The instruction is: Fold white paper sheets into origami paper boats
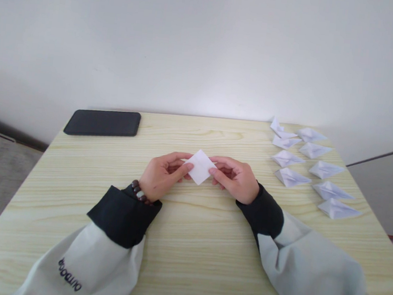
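Between my two hands is a small white folded paper (199, 167), turned so that it looks like a diamond with one corner pointing at me. My left hand (165, 172) pinches its left corner, thumb on top and fingers underneath. On the opposite corner, my right hand (232, 176) grips in the same way. The paper is held above the middle of the table; its underside is hidden.
Several folded paper boats (292, 177) stand in two rough rows at the right of the wood-grain table (184, 250). A black phone (102, 123) lies at the back left. Behind the table rises a white wall (208, 44).
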Tool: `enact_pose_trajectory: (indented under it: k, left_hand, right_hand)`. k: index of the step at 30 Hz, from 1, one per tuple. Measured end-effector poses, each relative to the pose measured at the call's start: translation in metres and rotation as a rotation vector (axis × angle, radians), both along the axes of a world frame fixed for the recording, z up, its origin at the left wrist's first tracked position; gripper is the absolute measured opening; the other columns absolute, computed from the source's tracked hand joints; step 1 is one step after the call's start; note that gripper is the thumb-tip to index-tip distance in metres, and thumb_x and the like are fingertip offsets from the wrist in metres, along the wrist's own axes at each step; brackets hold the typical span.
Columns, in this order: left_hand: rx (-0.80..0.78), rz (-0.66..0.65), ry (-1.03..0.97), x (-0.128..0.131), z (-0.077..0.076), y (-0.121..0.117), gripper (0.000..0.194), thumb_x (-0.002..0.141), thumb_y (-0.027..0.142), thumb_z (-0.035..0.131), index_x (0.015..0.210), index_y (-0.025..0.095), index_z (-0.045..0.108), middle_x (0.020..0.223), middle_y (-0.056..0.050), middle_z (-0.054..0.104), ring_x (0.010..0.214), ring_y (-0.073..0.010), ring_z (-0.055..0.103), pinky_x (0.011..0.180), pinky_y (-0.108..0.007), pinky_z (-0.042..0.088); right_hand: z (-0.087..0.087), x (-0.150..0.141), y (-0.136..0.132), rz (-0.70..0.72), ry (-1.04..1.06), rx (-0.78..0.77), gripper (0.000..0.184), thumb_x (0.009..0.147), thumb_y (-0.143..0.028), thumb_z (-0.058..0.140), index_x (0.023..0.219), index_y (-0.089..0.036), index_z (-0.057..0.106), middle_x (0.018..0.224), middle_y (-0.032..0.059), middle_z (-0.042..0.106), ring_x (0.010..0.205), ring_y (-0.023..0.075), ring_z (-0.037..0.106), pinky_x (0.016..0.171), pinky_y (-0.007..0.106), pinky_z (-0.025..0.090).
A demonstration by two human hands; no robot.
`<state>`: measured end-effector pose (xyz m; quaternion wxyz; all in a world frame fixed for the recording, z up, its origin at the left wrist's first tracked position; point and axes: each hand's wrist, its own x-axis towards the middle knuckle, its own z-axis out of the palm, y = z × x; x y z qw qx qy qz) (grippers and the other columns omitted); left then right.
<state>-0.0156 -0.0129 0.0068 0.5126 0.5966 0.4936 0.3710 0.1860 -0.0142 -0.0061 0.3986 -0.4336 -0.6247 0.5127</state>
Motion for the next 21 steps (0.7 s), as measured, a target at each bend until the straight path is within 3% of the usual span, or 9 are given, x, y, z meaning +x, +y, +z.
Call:
enact_pose_trajectory:
  k: [6,12,21]
  left_hand:
    - [-0.061,-0.028,-0.014,0.0008,0.0030,-0.0018,0.046,0.069,0.044,0.068,0.100,0.011,0.062,0.073,-0.008,0.072,0.064,-0.0174,0.067,0.054,-0.023,0.050]
    - [-0.081,-0.068,-0.010,-0.0025,0.0055,-0.0015,0.042,0.071,0.041,0.067,0.100,0.011,0.064,0.061,-0.005,0.071,0.054,-0.0149,0.064,0.050,-0.022,0.049]
    - [-0.087,-0.040,-0.109,-0.0047,0.0047,0.0005,0.035,0.069,0.031,0.068,0.098,0.010,0.069,0.062,-0.005,0.071,0.056,-0.0156,0.066,0.054,-0.022,0.054]
  right_hand:
    - [0.0023,-0.0006,0.0000,0.017,0.014,-0.032,0.020,0.076,-0.034,0.063,0.083,-0.016,0.058,0.062,-0.0012,0.062,0.047,0.0080,0.057,0.041,0.017,0.044]
    - [-0.0014,0.0008,-0.0009,0.052,0.075,-0.019,0.019,0.077,-0.031,0.063,0.091,-0.018,0.060,0.062,-0.0020,0.063,0.048,0.0094,0.059,0.043,0.019,0.048]
    - [-0.0027,-0.0004,-0.0025,0.048,0.144,0.080,0.018,0.077,-0.030,0.063,0.088,-0.016,0.063,0.064,-0.0002,0.065,0.051,0.0109,0.063,0.050,0.021,0.054]
